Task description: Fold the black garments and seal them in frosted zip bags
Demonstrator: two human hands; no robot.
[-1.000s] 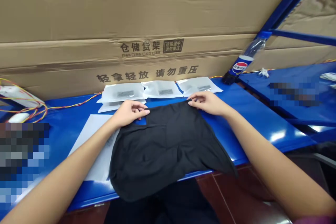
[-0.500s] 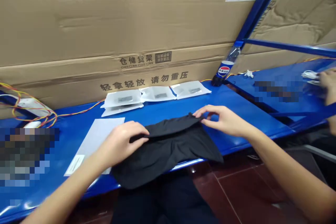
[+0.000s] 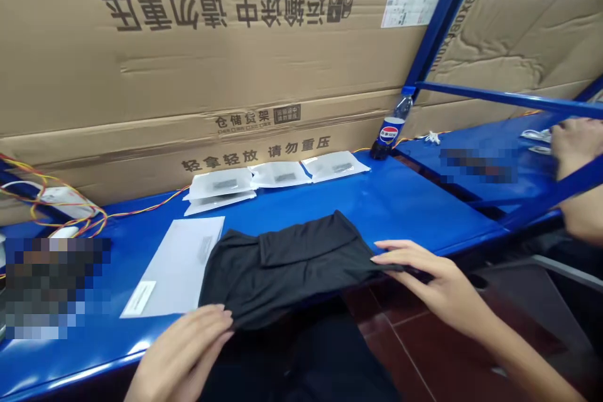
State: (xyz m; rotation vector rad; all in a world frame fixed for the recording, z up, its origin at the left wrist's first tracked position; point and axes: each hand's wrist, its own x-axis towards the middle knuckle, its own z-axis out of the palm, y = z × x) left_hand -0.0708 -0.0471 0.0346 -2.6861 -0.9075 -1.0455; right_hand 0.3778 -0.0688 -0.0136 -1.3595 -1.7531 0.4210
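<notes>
Left hand (image 3: 183, 348) and right hand (image 3: 436, 279) each pinched the cloth (image 3: 301, 257), fingers drawn in against the thumb. The left one had the near left corner; the right one had the right end, out past the front edge of the table (image 3: 419, 201). Black and creased, the cloth lay partly on the blue table, its near side stretched between the hands above the person's legs (image 3: 301, 358). A flap was folded over along its far side.

Just left of the cloth lay a flat, frosted bag (image 3: 172, 260) with a white label (image 3: 141, 297) at its near left corner. Beyond, three packets (image 3: 281, 174) lay in a row, with another under the leftmost. A bottle (image 3: 389, 134) with a blue cap stood to their right, near a blue post (image 3: 440, 19). Behind everything rose a printed carton (image 3: 211, 75). Red and yellow wires (image 3: 146, 209) ran along the rear left. Far right, another person's hand (image 3: 577, 138) was beside a white cord (image 3: 537, 136).
</notes>
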